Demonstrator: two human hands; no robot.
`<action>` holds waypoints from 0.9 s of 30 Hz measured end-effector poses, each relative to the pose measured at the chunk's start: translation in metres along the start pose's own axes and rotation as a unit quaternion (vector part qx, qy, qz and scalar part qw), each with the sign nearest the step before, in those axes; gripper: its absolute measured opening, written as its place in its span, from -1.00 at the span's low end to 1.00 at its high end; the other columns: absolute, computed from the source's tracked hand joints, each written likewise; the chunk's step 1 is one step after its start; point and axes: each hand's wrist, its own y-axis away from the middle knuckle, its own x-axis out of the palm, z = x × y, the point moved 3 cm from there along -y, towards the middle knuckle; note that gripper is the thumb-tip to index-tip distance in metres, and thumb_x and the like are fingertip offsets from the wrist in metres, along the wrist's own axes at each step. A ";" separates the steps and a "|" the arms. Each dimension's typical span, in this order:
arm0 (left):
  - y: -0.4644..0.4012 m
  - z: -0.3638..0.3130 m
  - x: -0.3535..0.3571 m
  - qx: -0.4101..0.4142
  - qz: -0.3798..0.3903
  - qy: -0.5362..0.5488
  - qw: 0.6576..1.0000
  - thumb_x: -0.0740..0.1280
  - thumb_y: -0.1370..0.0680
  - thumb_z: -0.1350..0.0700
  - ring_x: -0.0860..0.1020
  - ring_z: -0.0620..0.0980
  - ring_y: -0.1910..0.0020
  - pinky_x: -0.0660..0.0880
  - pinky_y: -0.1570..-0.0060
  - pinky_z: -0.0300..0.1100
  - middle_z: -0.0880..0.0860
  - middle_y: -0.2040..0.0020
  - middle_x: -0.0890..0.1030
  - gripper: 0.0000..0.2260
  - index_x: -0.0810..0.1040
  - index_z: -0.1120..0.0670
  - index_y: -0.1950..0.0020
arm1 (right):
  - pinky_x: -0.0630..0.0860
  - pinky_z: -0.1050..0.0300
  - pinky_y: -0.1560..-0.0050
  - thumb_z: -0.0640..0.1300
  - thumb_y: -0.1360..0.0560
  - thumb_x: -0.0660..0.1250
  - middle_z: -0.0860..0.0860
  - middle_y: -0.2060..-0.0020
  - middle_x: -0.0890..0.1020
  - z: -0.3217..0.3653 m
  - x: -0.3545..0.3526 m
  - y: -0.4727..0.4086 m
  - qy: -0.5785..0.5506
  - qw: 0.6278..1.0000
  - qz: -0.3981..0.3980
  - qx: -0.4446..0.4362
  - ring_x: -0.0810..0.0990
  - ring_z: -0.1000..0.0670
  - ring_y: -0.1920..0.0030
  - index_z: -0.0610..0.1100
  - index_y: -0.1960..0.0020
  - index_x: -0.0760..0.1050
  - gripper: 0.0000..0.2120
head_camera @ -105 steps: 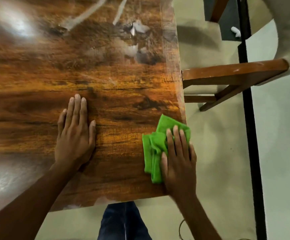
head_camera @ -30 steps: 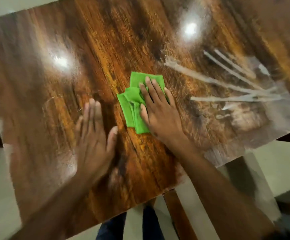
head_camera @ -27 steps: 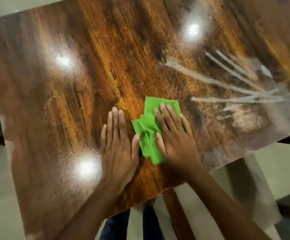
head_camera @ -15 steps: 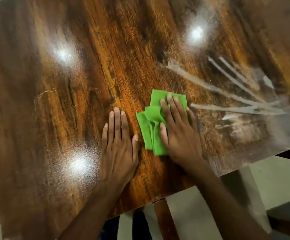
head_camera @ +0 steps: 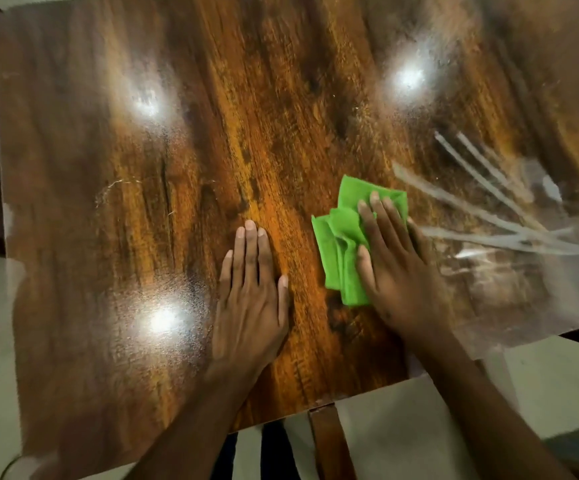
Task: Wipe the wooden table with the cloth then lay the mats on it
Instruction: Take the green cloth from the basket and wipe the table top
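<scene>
Green cloth (head_camera: pixel 341 251) under flat right hand (head_camera: pixel 397 275) on wooden table (head_camera: pixel 212 133); left hand (head_camera: pixel 250 303) flat, holding nothing.

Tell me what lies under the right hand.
The folded green cloth lies under the right hand, pressed flat on the wooden table. Its left part shows; the rest, and the wood beneath, is covered.

Hidden and cut-off parts at the counter

The right hand (head_camera: pixel 399 275) covers much of the green cloth (head_camera: pixel 341 251), hiding its right part. The counter (head_camera: pixel 177 168) runs out of the frame at the top and right; its right side is blurred by glare. Both forearms are cut by the bottom edge.
</scene>
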 end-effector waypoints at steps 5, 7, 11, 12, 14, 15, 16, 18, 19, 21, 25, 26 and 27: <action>-0.001 -0.002 0.000 -0.001 -0.001 0.011 1.000 -0.09 -0.77 -0.04 -0.20 0.05 -0.73 0.00 -0.70 0.09 0.16 -0.74 -0.20 -0.40 -0.19 0.19 -0.73 | 0.21 -0.28 -0.63 -0.01 -0.71 0.03 -0.03 -0.74 0.07 0.012 0.002 0.105 -0.020 0.999 0.019 0.032 0.08 -0.08 -0.73 -0.10 -0.73 0.09 -0.40; -0.001 -0.001 -0.002 0.001 -0.004 0.028 1.000 -0.09 -0.78 -0.04 -0.20 0.04 -0.73 0.00 -0.70 0.09 0.16 -0.75 -0.19 -0.40 -0.18 0.19 -0.74 | 0.20 -0.29 -0.62 -0.01 -0.72 0.02 -0.05 -0.74 0.07 0.021 0.005 0.108 -0.012 0.999 0.013 0.047 0.08 -0.09 -0.72 -0.11 -0.73 0.09 -0.40; 0.007 0.012 -0.019 -0.024 -0.044 0.078 0.996 -0.04 -0.77 -0.01 -0.14 0.01 -0.74 0.01 -0.70 0.07 0.12 -0.76 -0.11 -0.42 -0.09 0.17 -0.75 | 0.17 -0.30 -0.63 0.04 -0.73 0.00 -0.04 -0.74 0.05 0.056 0.012 0.055 -0.034 0.999 -0.005 0.032 0.04 -0.07 -0.73 -0.10 -0.74 0.07 -0.40; 0.013 0.027 -0.024 -0.041 -0.058 0.085 0.994 -0.01 -0.77 0.00 -0.13 0.00 -0.74 0.00 -0.70 0.08 0.11 -0.76 -0.10 -0.42 -0.07 0.16 -0.75 | 0.17 -0.30 -0.63 0.06 -0.74 -0.02 -0.05 -0.74 0.05 0.073 0.016 0.036 -0.036 0.999 -0.011 0.014 0.04 -0.07 -0.73 -0.10 -0.74 0.06 -0.40; 0.033 0.066 -0.034 -0.094 -0.081 0.098 0.987 0.03 -0.77 0.01 -0.12 -0.01 -0.74 -0.03 -0.71 0.09 0.08 -0.76 -0.08 -0.42 -0.06 0.14 -0.75 | 0.16 -0.28 -0.65 0.06 -0.76 -0.04 -0.06 -0.73 0.07 0.116 0.023 -0.009 -0.023 0.999 -0.026 -0.014 0.04 -0.08 -0.73 -0.10 -0.74 0.06 -0.42; 0.049 0.091 -0.041 -0.127 -0.091 0.104 0.982 0.04 -0.76 0.01 -0.12 -0.03 -0.74 -0.07 -0.71 0.07 0.06 -0.76 -0.07 -0.42 -0.05 0.12 -0.75 | 0.13 -0.26 -0.66 0.07 -0.76 -0.06 -0.06 -0.73 0.07 0.143 0.028 -0.032 -0.018 0.999 -0.026 -0.022 0.03 -0.07 -0.73 -0.09 -0.74 0.05 -0.42; 0.064 0.117 -0.049 -0.162 -0.099 0.104 0.976 0.03 -0.76 0.00 -0.12 -0.04 -0.74 -0.10 -0.71 0.04 0.05 -0.76 -0.07 -0.42 -0.06 0.11 -0.75 | 0.09 -0.24 -0.68 0.08 -0.76 -0.08 -0.06 -0.74 0.05 0.173 0.033 -0.054 -0.018 0.999 -0.017 -0.028 0.00 -0.07 -0.73 -0.08 -0.74 0.03 -0.41; 0.094 0.162 -0.062 -0.221 -0.095 0.078 0.968 -0.02 -0.76 -0.04 -0.13 -0.06 -0.73 -0.13 -0.70 0.00 0.04 -0.76 -0.09 -0.42 -0.09 0.08 -0.76 | 0.02 -0.21 -0.70 0.11 -0.74 -0.10 -0.04 -0.74 -0.01 0.237 0.042 -0.091 -0.026 0.998 0.008 -0.055 -0.06 -0.06 -0.74 -0.06 -0.75 -0.02 -0.38; 0.108 0.179 -0.066 -0.241 -0.094 0.066 0.964 -0.04 -0.76 -0.05 -0.13 -0.06 -0.73 -0.11 -0.70 0.01 0.04 -0.76 -0.08 -0.42 -0.09 0.08 -0.76 | 0.00 -0.20 -0.70 0.12 -0.74 -0.08 -0.04 -0.74 -0.02 0.271 0.046 -0.102 -0.031 0.997 0.017 -0.075 -0.08 -0.05 -0.74 -0.06 -0.75 -0.03 -0.38; 0.126 0.202 -0.067 -0.266 -0.115 0.063 0.955 -0.02 -0.75 -0.02 -0.05 -0.02 -0.74 -0.04 -0.69 0.07 0.08 -0.76 0.01 -0.43 -0.02 0.09 -0.75 | -0.05 -0.19 -0.71 0.13 -0.75 -0.06 -0.05 -0.74 -0.04 0.330 0.050 -0.109 -0.032 0.991 0.032 -0.128 -0.10 -0.06 -0.74 -0.06 -0.75 -0.04 -0.38; 0.137 0.214 -0.065 -0.290 -0.151 0.081 0.941 0.04 -0.74 0.02 0.10 0.07 -0.72 0.02 -0.65 0.08 0.14 -0.73 0.15 -0.47 0.13 0.13 -0.71 | -0.05 -0.17 -0.70 0.14 -0.76 -0.07 -0.06 -0.74 -0.06 0.370 0.055 -0.071 -0.009 0.975 0.063 -0.212 -0.12 -0.06 -0.74 -0.07 -0.75 -0.06 -0.38; 0.136 0.213 -0.065 -0.289 -0.155 0.090 0.940 0.03 -0.74 0.02 0.10 0.08 -0.72 0.01 -0.65 0.08 0.15 -0.72 0.16 -0.47 0.15 0.14 -0.71 | -0.04 -0.16 -0.70 0.13 -0.76 -0.06 -0.05 -0.74 -0.05 0.363 0.055 -0.057 -0.013 0.974 0.064 -0.217 -0.12 -0.05 -0.74 -0.06 -0.75 -0.05 -0.38; 0.133 0.211 -0.066 -0.285 -0.156 0.097 0.941 0.02 -0.74 0.02 0.10 0.07 -0.72 0.01 -0.65 0.07 0.15 -0.72 0.16 -0.47 0.15 0.14 -0.71 | -0.04 -0.15 -0.69 0.13 -0.76 -0.04 -0.05 -0.75 -0.05 0.352 0.054 -0.039 -0.017 0.973 0.064 -0.219 -0.13 -0.04 -0.74 -0.06 -0.75 -0.04 -0.38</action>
